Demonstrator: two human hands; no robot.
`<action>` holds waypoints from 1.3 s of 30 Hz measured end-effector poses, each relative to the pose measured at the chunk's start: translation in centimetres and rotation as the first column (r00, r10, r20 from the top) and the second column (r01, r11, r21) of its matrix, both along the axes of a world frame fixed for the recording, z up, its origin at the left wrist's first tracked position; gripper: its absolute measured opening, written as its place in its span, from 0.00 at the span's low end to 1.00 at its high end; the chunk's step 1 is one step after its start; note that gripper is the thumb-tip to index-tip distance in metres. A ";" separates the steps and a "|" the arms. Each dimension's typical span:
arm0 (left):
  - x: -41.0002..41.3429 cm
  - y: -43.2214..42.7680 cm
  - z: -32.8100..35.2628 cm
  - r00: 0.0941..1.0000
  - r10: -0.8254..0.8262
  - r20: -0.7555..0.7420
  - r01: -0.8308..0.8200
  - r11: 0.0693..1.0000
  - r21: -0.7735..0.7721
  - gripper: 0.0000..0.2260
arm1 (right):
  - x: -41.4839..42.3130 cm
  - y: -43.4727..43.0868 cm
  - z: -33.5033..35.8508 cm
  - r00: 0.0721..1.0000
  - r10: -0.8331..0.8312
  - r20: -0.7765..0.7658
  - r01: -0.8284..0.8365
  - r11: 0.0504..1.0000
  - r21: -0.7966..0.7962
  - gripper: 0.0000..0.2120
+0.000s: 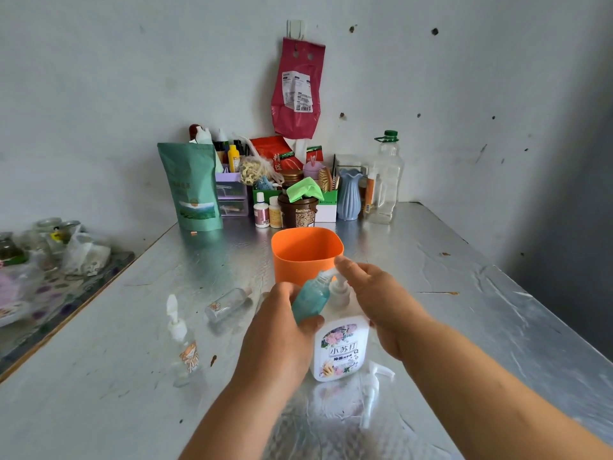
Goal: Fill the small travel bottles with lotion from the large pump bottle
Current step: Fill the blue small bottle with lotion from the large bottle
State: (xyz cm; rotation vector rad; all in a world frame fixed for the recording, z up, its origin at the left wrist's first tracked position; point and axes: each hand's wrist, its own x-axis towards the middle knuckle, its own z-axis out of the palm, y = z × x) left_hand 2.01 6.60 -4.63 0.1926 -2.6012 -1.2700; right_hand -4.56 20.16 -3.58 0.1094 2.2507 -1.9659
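A white pump bottle (341, 346) with a flowered label stands on the foil-covered table (464, 310). My left hand (282, 330) grips a small teal travel bottle (310, 300), tilted with its open neck up against the pump's spout. My right hand (374, 300) reaches over the pump head, fingertips on the spout near the teal bottle's neck. A clear travel bottle (229, 303) lies on its side to the left. A clear small pump bottle (184, 346) stands upright at the near left. A loose white pump cap (374, 390) lies to the right of the large bottle.
An orange square cup (306, 255) stands just behind my hands. Along the back wall are a green pouch (192, 187), a brown tub (297, 210), a blue vase (349, 194) and a clear jug (384, 180). A second table with bags sits at the far left.
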 end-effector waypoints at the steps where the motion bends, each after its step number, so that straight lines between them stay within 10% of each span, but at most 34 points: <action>1: 0.0 0.0 -0.1 1.000 0.001 0.002 -0.001 1.000 -0.003 0.14 | 0.0 0.0 -0.1 1.000 -0.007 0.001 0.007 1.000 -0.007 0.28; 39: 0.3 -0.2 0.2 1.000 -0.009 0.023 0.010 1.000 -0.019 0.13 | 0.0 -0.3 0.5 0.999 0.017 0.036 -0.018 0.999 0.051 0.35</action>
